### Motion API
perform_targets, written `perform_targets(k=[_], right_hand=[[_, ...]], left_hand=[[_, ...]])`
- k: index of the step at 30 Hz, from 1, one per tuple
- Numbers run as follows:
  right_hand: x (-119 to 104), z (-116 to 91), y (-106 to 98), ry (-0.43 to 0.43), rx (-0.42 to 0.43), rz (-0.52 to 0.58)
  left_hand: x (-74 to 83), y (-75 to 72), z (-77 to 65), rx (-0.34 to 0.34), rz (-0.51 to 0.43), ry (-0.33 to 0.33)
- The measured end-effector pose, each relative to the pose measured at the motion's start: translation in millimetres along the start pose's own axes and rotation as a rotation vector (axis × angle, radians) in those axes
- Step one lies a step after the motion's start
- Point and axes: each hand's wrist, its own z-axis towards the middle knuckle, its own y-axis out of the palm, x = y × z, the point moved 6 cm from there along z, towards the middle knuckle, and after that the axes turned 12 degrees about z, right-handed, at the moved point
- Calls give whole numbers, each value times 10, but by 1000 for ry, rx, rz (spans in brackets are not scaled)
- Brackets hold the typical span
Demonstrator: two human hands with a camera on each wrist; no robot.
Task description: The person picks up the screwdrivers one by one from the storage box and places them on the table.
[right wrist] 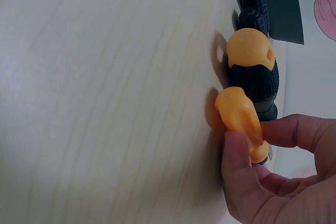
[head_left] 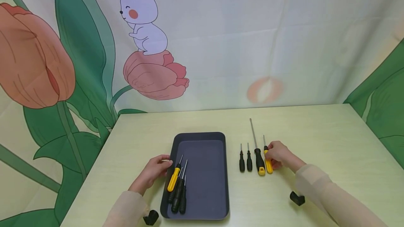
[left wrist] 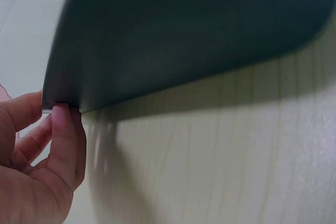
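My left hand pinches the left wall of a dark grey tray; in the left wrist view its fingertips meet the tray's lower edge. Inside the tray, along its left side, lie a yellow-handled screwdriver and several black-handled screwdrivers. To the right of the tray, my right hand grips another yellow screwdriver by the handle between thumb and fingers. That screwdriver is the rightmost in a row, beside a long screwdriver with a black handle and yellow end. Two small black screwdrivers stand left of that.
The pale wood-grain table reaches back to a printed curtain with a rabbit and tulips. A black wrist piece hangs beside the right sleeve, and another beside the left sleeve.
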Motion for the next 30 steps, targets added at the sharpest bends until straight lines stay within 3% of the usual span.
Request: perform_targets(k=[17,30], right_hand=[[-29,-9,-6,-30,31,-47],[24,-13,-37,11,15,-31]], left_hand=[[-10,2,12,5,-1,1],[-5,0,1,-3,3,0]])
